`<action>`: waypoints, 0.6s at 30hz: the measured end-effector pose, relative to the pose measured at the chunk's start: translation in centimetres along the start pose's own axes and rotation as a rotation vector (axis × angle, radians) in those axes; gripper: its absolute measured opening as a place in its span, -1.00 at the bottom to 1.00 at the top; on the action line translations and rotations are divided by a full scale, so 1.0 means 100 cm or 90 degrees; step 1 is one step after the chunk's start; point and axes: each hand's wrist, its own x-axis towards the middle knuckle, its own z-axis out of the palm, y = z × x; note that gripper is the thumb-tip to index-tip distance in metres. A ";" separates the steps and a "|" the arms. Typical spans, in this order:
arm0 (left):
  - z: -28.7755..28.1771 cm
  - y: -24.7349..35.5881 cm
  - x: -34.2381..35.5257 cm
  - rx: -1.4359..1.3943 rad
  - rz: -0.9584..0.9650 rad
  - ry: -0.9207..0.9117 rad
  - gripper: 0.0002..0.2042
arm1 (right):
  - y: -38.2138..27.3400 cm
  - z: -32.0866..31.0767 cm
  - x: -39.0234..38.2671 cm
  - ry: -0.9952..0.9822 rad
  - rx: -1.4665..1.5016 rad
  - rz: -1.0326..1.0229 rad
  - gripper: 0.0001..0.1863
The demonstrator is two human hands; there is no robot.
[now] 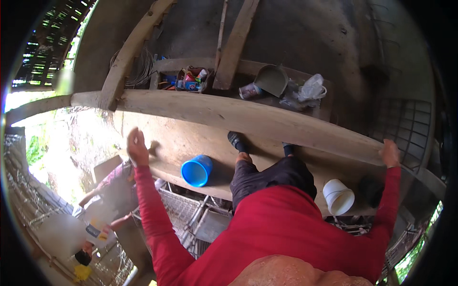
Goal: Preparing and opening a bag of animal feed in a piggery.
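Observation:
My left hand (137,148) is raised in front of me at the left, just below a long, thick wooden beam (229,110). Its fingers point up, slightly bent and apart, with nothing visible in them. At the far right, my right hand (390,153) is against the end of that beam; its fingers are bent, but whether they grip the wood is unclear. A blue bucket (196,170) lies tipped toward me on the ledge (167,143) between my left arm and my legs. Near my right forearm is a white pail (338,197) with a handle.
Beyond the beam, a wooden box (193,78) holds bottles and packets, beside a dustpan (272,80), a tub (249,90) and a clear plastic bag (312,88). Slanting posts (236,45) rise behind. A wire grid (405,126) leans at right. Another person (102,224) is at lower left.

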 end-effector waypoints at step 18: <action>0.080 -0.077 0.280 0.155 0.292 -0.193 -0.72 | -0.535 -0.120 0.163 0.125 0.130 -0.451 -0.60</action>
